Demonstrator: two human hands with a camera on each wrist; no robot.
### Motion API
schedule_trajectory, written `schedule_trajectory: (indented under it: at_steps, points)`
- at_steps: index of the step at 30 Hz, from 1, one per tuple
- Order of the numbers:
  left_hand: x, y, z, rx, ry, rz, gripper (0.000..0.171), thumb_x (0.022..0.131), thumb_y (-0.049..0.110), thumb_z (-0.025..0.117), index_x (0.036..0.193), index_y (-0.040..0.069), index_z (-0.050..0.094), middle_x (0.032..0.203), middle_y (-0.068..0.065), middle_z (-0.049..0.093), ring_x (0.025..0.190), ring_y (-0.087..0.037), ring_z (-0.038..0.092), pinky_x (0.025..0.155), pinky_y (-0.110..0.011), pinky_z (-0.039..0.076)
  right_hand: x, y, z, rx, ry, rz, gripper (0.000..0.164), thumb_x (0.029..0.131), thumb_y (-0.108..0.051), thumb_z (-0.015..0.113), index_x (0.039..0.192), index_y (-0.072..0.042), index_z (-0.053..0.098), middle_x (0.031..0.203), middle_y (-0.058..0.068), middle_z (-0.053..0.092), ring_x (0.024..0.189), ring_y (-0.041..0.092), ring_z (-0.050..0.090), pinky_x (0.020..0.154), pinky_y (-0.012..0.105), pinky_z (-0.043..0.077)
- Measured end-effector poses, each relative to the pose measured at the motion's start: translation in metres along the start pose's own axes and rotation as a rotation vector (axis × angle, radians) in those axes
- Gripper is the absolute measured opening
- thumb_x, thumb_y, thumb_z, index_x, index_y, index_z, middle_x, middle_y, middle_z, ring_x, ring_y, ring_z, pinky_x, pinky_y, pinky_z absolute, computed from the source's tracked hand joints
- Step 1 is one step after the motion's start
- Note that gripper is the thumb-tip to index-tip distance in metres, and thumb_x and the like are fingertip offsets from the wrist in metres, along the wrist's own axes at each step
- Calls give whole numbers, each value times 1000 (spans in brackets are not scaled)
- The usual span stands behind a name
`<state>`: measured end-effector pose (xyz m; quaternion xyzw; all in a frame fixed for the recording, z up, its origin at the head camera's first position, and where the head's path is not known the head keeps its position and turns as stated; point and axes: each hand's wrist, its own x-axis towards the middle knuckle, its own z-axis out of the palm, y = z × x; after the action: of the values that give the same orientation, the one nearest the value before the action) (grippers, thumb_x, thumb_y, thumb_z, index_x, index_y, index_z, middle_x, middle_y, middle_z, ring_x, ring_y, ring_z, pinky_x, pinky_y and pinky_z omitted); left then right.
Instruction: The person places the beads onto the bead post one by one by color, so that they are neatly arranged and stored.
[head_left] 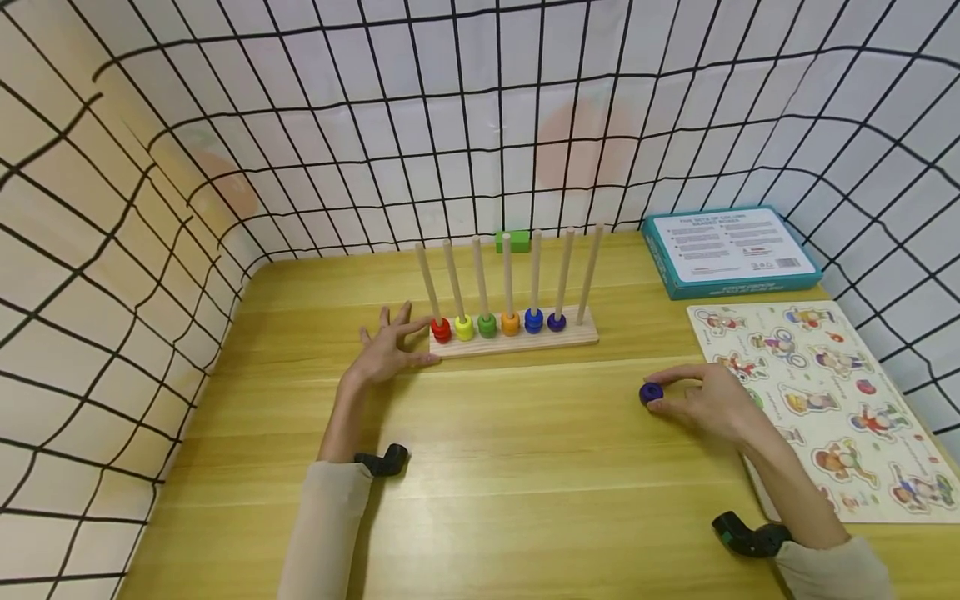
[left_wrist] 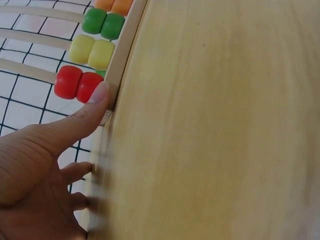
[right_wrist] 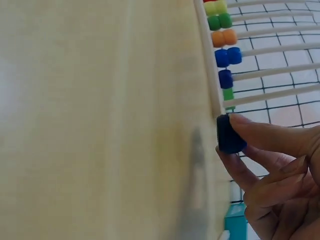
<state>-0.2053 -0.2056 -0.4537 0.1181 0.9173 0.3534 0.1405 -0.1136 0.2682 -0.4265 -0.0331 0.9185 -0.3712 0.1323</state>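
A wooden bead rack [head_left: 517, 341] with a row of upright pegs stands on the table. My left hand [head_left: 386, 348] holds the rack's left end between thumb and index finger, its other fingers spread; the thumb tip lies beside the red beads [left_wrist: 75, 84]. Pairs of red, yellow [head_left: 464, 327], green [head_left: 487, 326], orange [head_left: 510, 323] and blue beads [head_left: 533, 321] sit low on their pegs. One purple bead [head_left: 556, 322] is on the following peg; the rightmost peg [head_left: 591, 275] carries none. To the right, my right hand [head_left: 708, 402] pinches another purple bead [head_left: 651, 393], its hole showing.
A picture puzzle board [head_left: 817, 400] lies at the right, partly under my right forearm. Behind it is a teal box [head_left: 735, 250]. A green block [head_left: 513, 242] sits behind the rack, near the black wire grid [head_left: 465, 125] around the table [head_left: 525, 467].
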Motion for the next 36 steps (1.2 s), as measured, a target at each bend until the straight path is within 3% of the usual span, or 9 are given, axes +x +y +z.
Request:
schedule_trajectory:
  at_steps: [4, 7, 10, 15, 18, 24, 29, 32, 36]
  points:
    - [0, 0, -1, -4, 8, 6, 77, 91, 35, 79, 158, 18, 45, 175, -17, 0, 157, -48, -21, 112, -78, -26, 8, -16, -12, -11, 17, -42, 41, 90, -28, 82, 123, -6, 75, 109, 18, 77, 47, 6, 29, 44, 23, 25]
    - [-1, -1, -2, -3, 12, 3, 77, 91, 36, 79, 158, 19, 45, 175, -16, 0, 157, -47, -22, 112, -78, -26, 16, -32, -24, -15, 32, -68, 42, 91, -31, 81, 124, -7, 74, 97, 18, 74, 47, 7, 27, 43, 25, 26]
    - [-1, -3, -1, -5, 13, 1, 77, 91, 36, 79, 158, 19, 44, 175, -17, 0, 157, -48, -22, 112, -78, -26, 26, -47, -38, -7, 56, -84, 43, 91, -35, 80, 126, -9, 73, 74, 3, 64, 46, 8, 28, 42, 26, 27]
    - [-1, -3, 1, -5, 12, 1, 77, 91, 36, 79, 158, 19, 44, 175, -18, 0, 157, -48, -22, 112, -78, -26, 40, -66, -57, 73, 124, -92, 48, 90, -39, 81, 129, -11, 73, 70, -14, 51, 47, 10, 29, 42, 30, 28]
    - [0, -2, 1, -10, 13, 2, 77, 91, 36, 79, 158, 20, 44, 175, -17, 0, 157, -48, -22, 112, -77, -27, 44, -75, -67, 134, 172, -86, 48, 90, -39, 81, 130, -14, 73, 59, -11, 45, 47, 11, 29, 43, 33, 28]
    - [0, -1, -1, -1, 7, -1, 77, 91, 36, 79, 158, 19, 44, 175, -17, 0, 157, -47, -22, 112, -78, -26, 54, -94, -85, 241, 252, -169, 43, 90, -27, 82, 129, -12, 73, 67, -19, 65, 48, 10, 35, 46, 36, 27]
    - [0, 0, -2, 14, 3, -9, 77, 91, 36, 79, 158, 19, 44, 175, -16, 0, 157, -47, -21, 113, -79, -25, 60, -117, -95, 258, 271, -226, 40, 89, -28, 83, 127, -18, 75, 81, -24, 74, 57, 9, 43, 48, 34, 26]
    - [0, 0, -1, 12, 1, -6, 77, 92, 36, 79, 158, 18, 43, 175, -17, 0, 157, -48, -21, 112, -79, -25, 64, -130, -96, 258, 262, -284, 38, 90, -26, 82, 126, -18, 76, 90, -24, 76, 54, 10, 40, 47, 33, 25]
    - [-1, 1, 0, 9, -4, -5, 77, 92, 36, 79, 158, 18, 43, 175, -17, 0, 157, -48, -21, 112, -79, -25, 71, -146, -92, 290, 235, -354, 36, 91, -21, 81, 125, -14, 76, 81, -16, 73, 48, 15, 27, 50, 35, 23]
